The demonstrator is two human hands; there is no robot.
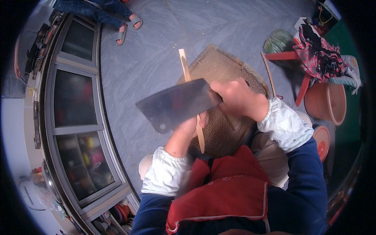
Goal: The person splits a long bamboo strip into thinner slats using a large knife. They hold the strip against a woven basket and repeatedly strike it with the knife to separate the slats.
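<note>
My right hand (239,95) is closed around the handle of a broad metal cleaver (179,102), whose blade lies across in front of my left hand. Below the blade, my left hand (188,127) grips a thin strip of wood or bamboo (200,135). The strip's pale upper end sticks out beyond the blade, and its pointed lower end hangs towards my lap. The blade hides the strip's middle and part of my left fingers; whether its edge touches the strip I cannot tell. Under both hands sits a woven basketry piece (217,63), with a thin stick (229,120) on it.
A glass-fronted cabinet (75,97) runs along the left. A person's legs in sandals (121,36) stand at the top left. At right are a red stool (282,55) holding cloth (317,55), a plastic bucket (324,101), a green bag (277,41) and another strip (268,73).
</note>
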